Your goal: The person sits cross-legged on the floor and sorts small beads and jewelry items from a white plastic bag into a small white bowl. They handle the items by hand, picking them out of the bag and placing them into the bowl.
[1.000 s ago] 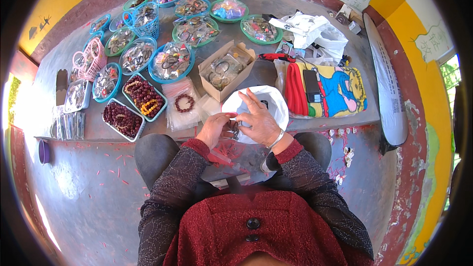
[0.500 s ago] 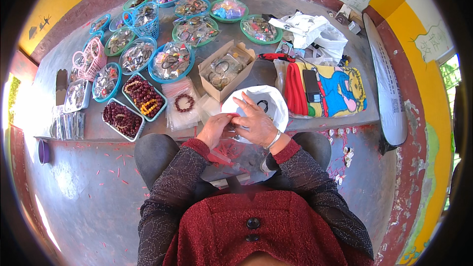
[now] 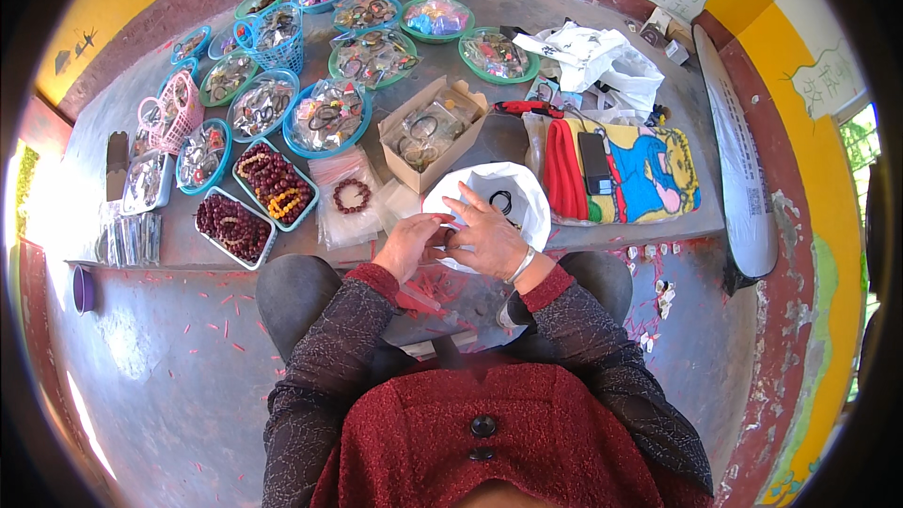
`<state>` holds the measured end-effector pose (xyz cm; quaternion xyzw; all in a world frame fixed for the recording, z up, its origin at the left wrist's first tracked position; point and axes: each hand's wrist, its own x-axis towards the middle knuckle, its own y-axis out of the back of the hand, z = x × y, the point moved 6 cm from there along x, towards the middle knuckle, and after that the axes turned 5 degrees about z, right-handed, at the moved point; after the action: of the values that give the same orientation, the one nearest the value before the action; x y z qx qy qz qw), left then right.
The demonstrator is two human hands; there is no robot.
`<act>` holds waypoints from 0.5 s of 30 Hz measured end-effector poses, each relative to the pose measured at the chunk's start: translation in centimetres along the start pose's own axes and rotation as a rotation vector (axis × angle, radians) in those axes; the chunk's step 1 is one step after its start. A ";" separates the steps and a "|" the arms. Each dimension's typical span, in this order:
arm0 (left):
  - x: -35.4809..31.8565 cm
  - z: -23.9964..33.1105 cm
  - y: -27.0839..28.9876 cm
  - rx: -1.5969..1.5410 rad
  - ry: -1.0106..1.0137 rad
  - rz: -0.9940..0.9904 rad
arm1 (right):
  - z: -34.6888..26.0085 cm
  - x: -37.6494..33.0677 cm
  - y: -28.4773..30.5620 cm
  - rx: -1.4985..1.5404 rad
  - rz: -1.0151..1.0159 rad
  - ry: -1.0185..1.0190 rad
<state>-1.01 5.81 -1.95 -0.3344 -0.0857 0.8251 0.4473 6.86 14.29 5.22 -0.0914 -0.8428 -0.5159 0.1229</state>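
My left hand (image 3: 410, 245) and my right hand (image 3: 491, 243) meet at the near edge of a white, cloth-like container (image 3: 533, 214). The left hand's fingers are pressed together, their tips against those of the right. My right thumb and lower fingers bend in to the same spot, while its upper fingers stretch out. Anything between them is too small or hidden to name. Inside the container lies a black cord loop (image 3: 501, 198), partly behind my right hand. A beaded bracelet (image 3: 352, 196) rests on clear plastic bags (image 3: 331, 230) left of my hands.
Beyond my hands stands an open cardboard box (image 3: 406, 172) of bagged items. Two trays of dark beads (image 3: 268, 174) and several basins (image 3: 324, 144) fill the left. A folded towel (image 3: 649, 179) bearing a phone (image 3: 594, 164) lies right, below a white bag (image 3: 611, 66).
My fingers shift slightly where the two hands meet, and the right hand's raised fingers have moved a little. The surrounding things have not moved.
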 end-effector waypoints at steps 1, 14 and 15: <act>-0.1 0.0 -0.2 0.034 0.002 0.006 | 0.1 0.0 -0.1 0.009 -0.018 -0.010; 0.1 -0.2 0.0 0.109 -0.018 0.039 | 0.4 0.0 0.3 -0.034 0.080 -0.070; 0.0 -0.1 -0.1 0.106 -0.017 0.036 | 0.3 0.0 0.4 -0.053 0.072 -0.076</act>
<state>-0.88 5.82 -2.01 -0.3046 -0.0398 0.8393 0.4486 6.89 14.72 5.39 -0.1443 -0.8291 -0.5295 0.1071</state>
